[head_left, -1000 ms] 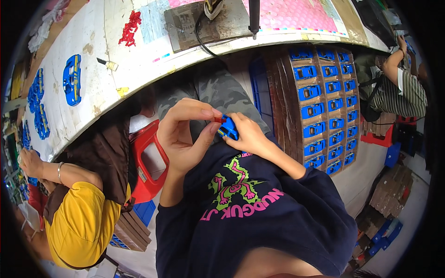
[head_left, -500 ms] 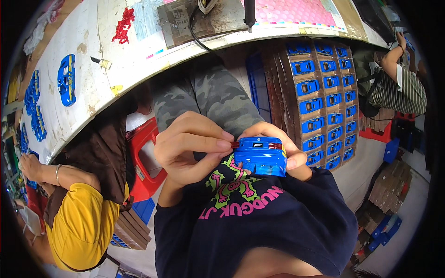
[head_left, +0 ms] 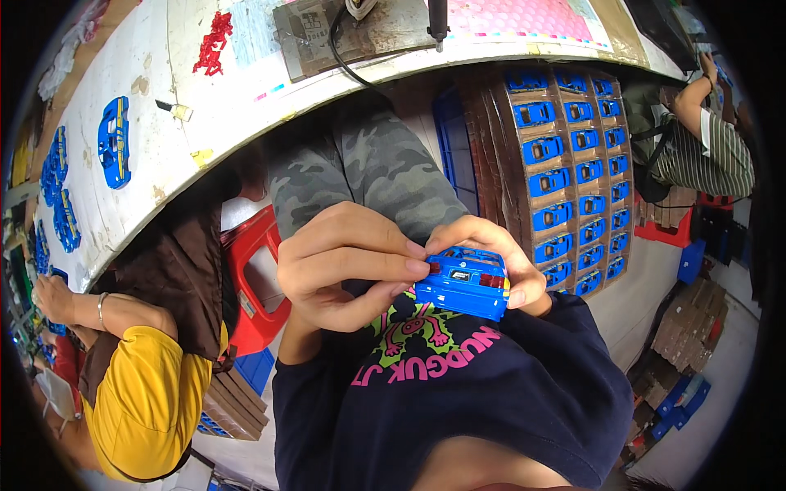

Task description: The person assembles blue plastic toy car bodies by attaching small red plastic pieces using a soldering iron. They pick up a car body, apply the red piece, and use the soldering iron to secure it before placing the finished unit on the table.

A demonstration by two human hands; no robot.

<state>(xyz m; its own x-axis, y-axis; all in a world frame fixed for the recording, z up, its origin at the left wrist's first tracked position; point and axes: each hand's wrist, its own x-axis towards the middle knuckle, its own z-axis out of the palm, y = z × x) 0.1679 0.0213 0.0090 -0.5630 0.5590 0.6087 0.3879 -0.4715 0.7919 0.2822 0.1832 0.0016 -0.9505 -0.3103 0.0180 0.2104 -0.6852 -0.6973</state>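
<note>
My right hand (head_left: 517,274) grips a blue toy car body (head_left: 458,301) in front of my chest, its tail end turned toward me. A dark red tail light (head_left: 493,281) shows at the right of that end. At the left corner, my left hand (head_left: 348,263) pinches a small red tail light piece (head_left: 435,268) against the body; its fingertips partly cover it. The thumb and fingers of the left hand are pressed close together. The roof frame and rear panel of the car are visible, while the far end is hidden by my hands.
A white workbench (head_left: 237,114) bears a heap of red pieces (head_left: 214,45), a blue car body (head_left: 115,143), a small blade (head_left: 174,110) and a metal plate (head_left: 315,37). Right of my legs, a divided tray (head_left: 565,155) holds many blue cars. Co-workers sit left and right; a red stool (head_left: 254,278) stands left.
The car body has tilted, showing more of its roof frame and rear. The red piece at the left corner sticks out less, and my left fingertips have moved slightly right and down.
</note>
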